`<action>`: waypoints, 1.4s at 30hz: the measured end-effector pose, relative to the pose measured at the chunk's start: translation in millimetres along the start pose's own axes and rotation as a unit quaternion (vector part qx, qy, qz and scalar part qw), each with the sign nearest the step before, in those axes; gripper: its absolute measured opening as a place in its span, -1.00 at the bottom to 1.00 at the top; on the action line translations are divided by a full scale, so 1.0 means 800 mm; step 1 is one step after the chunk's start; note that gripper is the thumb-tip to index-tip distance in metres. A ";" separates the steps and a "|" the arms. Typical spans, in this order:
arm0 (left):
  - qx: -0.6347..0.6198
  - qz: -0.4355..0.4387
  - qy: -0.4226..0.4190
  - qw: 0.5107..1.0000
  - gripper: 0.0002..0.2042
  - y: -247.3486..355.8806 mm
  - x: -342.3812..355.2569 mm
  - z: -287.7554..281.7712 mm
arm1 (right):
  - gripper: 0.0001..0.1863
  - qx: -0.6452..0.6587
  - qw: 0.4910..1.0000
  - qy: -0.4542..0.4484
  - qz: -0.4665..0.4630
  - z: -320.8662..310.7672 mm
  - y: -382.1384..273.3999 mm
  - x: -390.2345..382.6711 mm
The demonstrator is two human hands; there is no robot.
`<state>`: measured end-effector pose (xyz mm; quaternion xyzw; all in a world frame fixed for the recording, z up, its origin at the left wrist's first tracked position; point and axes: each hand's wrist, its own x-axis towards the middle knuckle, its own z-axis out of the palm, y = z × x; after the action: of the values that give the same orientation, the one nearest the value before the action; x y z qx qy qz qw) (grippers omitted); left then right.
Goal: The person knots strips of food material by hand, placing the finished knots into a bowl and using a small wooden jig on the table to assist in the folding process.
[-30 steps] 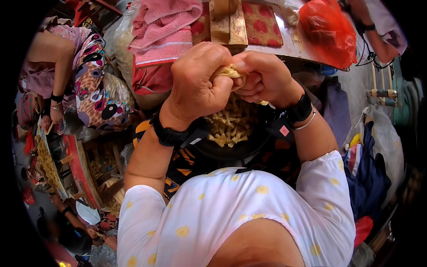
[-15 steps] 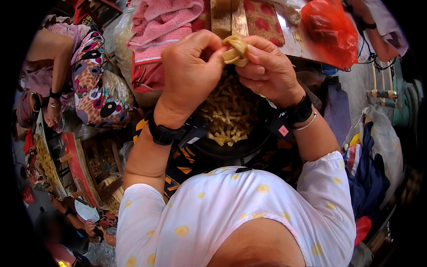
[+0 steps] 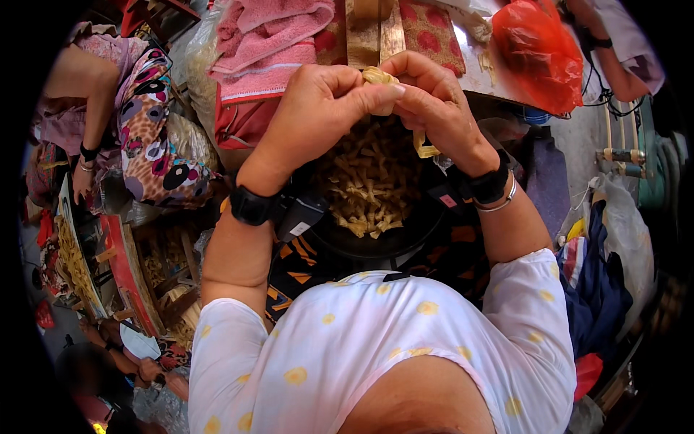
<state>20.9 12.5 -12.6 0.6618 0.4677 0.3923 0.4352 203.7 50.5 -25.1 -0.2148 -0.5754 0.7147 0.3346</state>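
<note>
Both hands meet at the top middle around a pale yellow knot of folded strip point(image 3: 377, 76). My left hand point(image 3: 318, 116) is closed, its thumb pressed across the knot's lower part. My right hand point(image 3: 441, 116) pinches the knot from the other side, and a short loop of strip point(image 3: 424, 145) hangs below its fingers. Beneath my hands a dark round pan point(image 3: 361, 249) holds several small, dried-looking yellowish pieces point(image 3: 372, 199), partly in shadow.
Ahead are a wooden block point(image 3: 365, 36), pink towel point(image 3: 264, 36) and red plastic bag point(image 3: 535, 50) on a worktop. Co-workers' arms show at left point(image 3: 90, 134), lower left point(image 3: 148, 369) and top right point(image 3: 625, 69). Wooden racks point(image 3: 130, 275) stand left; dark cloth point(image 3: 593, 282) lies right.
Since a second ago my hands have moved slightly upward, uncovering more of the pan. My left thumb has shifted across the knot, and a loop of strip now dangles under my right hand.
</note>
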 end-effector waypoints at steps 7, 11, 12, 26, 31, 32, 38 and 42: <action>-0.166 -0.117 0.006 0.979 -0.77 0.006 0.000 0.000 | -0.77 -0.045 0.998 0.051 0.009 0.005 -0.006 -0.003; -0.400 -0.100 -0.002 0.911 -0.72 0.004 -0.011 -0.022 | -0.81 -0.107 0.993 0.028 -0.028 -0.008 -0.023 -0.012; -0.401 -0.101 -0.004 0.910 -0.72 0.006 -0.013 -0.021 | -0.82 -0.137 0.989 0.035 -0.036 -0.014 -0.027 -0.018; 0.199 0.103 -0.029 0.974 -0.74 0.004 -0.006 -0.009 | -0.88 -0.293 0.954 0.017 -0.059 -0.023 -0.009 -0.017; 0.086 0.005 -0.181 0.980 -0.84 -0.007 0.003 -0.023 | -0.87 -0.329 0.937 0.053 -0.104 -0.036 -0.015 -0.013; 0.090 0.011 -0.179 0.980 -0.84 -0.010 0.008 -0.024 | -0.87 -0.332 0.935 0.053 -0.111 -0.039 -0.016 -0.008; 0.258 0.053 0.082 0.961 -0.85 -0.015 0.048 -0.017 | -0.78 -0.312 0.931 0.170 -0.081 -0.050 -0.017 0.035; 0.303 0.085 0.154 0.937 -0.82 -0.044 0.071 -0.021 | -0.79 -0.356 0.903 0.216 -0.102 -0.056 0.008 0.066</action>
<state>10.0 77.4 -34.4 0.7308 0.5678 0.3649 0.1020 197.1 118.4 -37.8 -0.4087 -0.7242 0.3601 0.4228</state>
